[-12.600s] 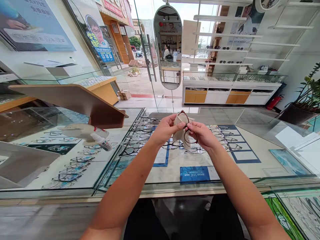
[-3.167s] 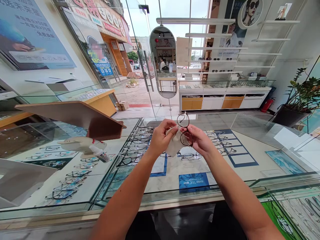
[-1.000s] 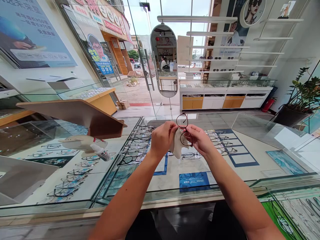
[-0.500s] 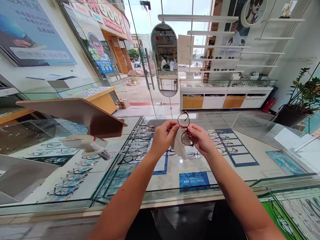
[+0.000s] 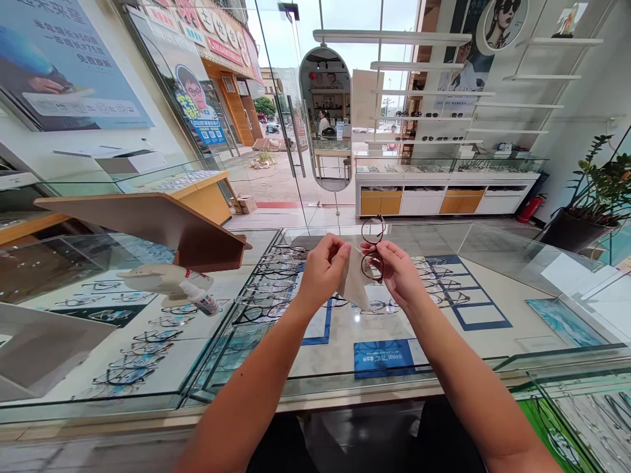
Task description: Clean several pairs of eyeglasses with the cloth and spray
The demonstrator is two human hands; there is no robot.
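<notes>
A pair of round, dark reddish-brown eyeglasses (image 5: 373,261) is upended above the glass counter, one lens over the other. My right hand (image 5: 398,270) is closed on it near the bridge. My left hand (image 5: 325,264) pinches a pale beige cleaning cloth (image 5: 353,284), which hangs down between the two hands. The cloth lies just left of the glasses; whether they touch I cannot tell. Below, inside the glass display case (image 5: 315,381), rows of eyeglass frames (image 5: 269,286) lie to the left of my hands.
A brown wooden stand (image 5: 211,253) and a white bottle (image 5: 200,299) are on the left part of the counter. A blue leaflet (image 5: 383,358) lies in front of me. Dark blue trays (image 5: 483,324) sit right of my hands. An oval mirror (image 5: 325,118) stands beyond the counter.
The glasses have shifted slightly right with my right hand and turned a little. My left hand and the cloth, earlier up against the glasses, are now a bit apart from them.
</notes>
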